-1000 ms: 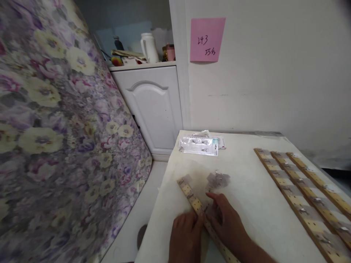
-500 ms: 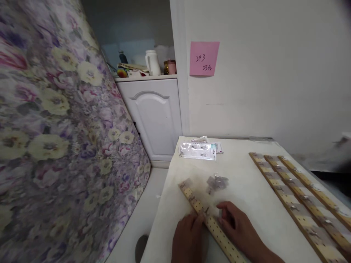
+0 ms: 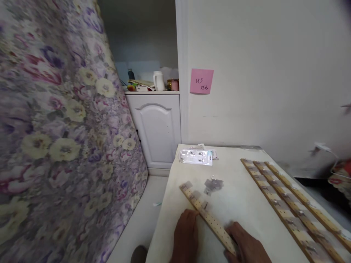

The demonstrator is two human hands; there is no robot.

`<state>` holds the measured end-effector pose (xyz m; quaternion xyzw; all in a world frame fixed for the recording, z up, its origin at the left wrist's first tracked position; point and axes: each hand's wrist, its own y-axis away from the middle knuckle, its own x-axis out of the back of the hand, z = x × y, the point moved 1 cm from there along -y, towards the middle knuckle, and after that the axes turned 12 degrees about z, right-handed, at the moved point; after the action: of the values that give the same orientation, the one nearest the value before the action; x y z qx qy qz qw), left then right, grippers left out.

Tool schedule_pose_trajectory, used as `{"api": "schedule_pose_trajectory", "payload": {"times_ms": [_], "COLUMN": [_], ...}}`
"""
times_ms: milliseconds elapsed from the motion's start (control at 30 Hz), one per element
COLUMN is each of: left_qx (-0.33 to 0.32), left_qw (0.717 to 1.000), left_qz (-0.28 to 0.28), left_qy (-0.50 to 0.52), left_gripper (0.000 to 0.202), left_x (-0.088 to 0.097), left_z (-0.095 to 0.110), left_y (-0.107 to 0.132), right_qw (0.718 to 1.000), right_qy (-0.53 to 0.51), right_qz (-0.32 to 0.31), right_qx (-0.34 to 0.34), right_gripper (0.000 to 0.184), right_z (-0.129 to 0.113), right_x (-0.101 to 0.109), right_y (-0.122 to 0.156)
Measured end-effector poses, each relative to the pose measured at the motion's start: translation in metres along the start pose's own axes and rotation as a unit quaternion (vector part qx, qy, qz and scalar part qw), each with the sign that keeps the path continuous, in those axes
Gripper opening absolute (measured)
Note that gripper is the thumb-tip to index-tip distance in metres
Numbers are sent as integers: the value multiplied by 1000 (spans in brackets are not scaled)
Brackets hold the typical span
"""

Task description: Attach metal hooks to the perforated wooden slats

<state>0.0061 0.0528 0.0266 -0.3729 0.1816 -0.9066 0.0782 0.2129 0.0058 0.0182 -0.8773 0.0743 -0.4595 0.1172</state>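
One holed strip point(image 3: 215, 224), near left on the desk point(image 3: 237, 199) | right hand point(image 3: 242, 241) clamped on its near end | left hand point(image 3: 187, 232) at its left side, grip unclear | steady now, press flat, clear of those hooks point(image 3: 205, 205)!

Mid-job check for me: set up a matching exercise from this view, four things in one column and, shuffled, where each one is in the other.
Things:
1. Right hand
2. Pink paper note
3. Clear blister pack
4. Three wooden strips

Places:
A. Near the far left corner of the table
B. Side by side along the table's right side
C. At the near end of the single perforated wooden strip
D. On the wall

Right pairs: 1-C, 2-D, 3-A, 4-B
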Motion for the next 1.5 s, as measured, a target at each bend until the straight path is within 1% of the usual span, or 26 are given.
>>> {"api": "schedule_pose_trajectory", "payload": {"times_ms": [100, 233, 433, 533, 600, 700, 767, 800, 900, 1033, 1133, 1300, 1400, 1500], "left_qx": [0, 6, 5, 6, 7, 5, 3, 5, 18, 28, 40, 92, 93, 98], "left_qw": [1000, 1000, 1000, 1000, 1000, 1000, 1000, 1000, 1000, 1000, 999, 995, 995, 995], "left_qz": [-3, 1, 0, 2, 4, 7, 3, 1, -5, -8, -5, -14, -10, -13], "left_qy": [11, 11, 7, 0, -10, -15, -10, -7, -2, 7, 16, 25, 29, 29], "left_gripper": [29, 30, 31, 31, 31, 31, 31, 31, 32, 31, 30, 31, 31, 31], "left_x": [2, 7, 9, 7, 5, 3, 3, 3, 4, 4, 3, 2, 0, -2], "left_z": [-2, -3, -4, -5, -5, -7, -7, -7, -8, -10, -13, -14, -14, -15], "left_y": [0, -1, -4, -4, -4, -4, -5, -6, -7, -9, -11, -14, -13, -12], "right_qw": [999, 997, 995, 994, 994, 999, 1000, 999, 995, 991, 989, 984, 982, 979], "right_qy": [40, 75, 78, 78, 81, 40, -12, -35, -68, -26, -20, -111, -152, -175], "right_qz": [-18, -2, 49, 60, 58, 28, 11, 14, 62, 114, 126, 113, 91, 70], "right_qx": [8, 15, 39, 46, 33, 16, 6, 4, 24, 64, 80, 77, 68, 74], "right_gripper": [25, 20, 20, 18, 17, 17, 16, 16, 19, 27, 30, 26, 25, 26], "right_z": [-10, -27, -39, -41, -41, -40, -38, -36, -26, -14, -9, -13, -18, -25], "right_x": [0, -3, -27, -38, -40, -35, -30, -27, -23, -27, -34, -45, -51, -55], "right_y": [-3, -10, -25, -25, -23, -23, -29, -34, -60, -98, -115, -115, -111, -111]}}
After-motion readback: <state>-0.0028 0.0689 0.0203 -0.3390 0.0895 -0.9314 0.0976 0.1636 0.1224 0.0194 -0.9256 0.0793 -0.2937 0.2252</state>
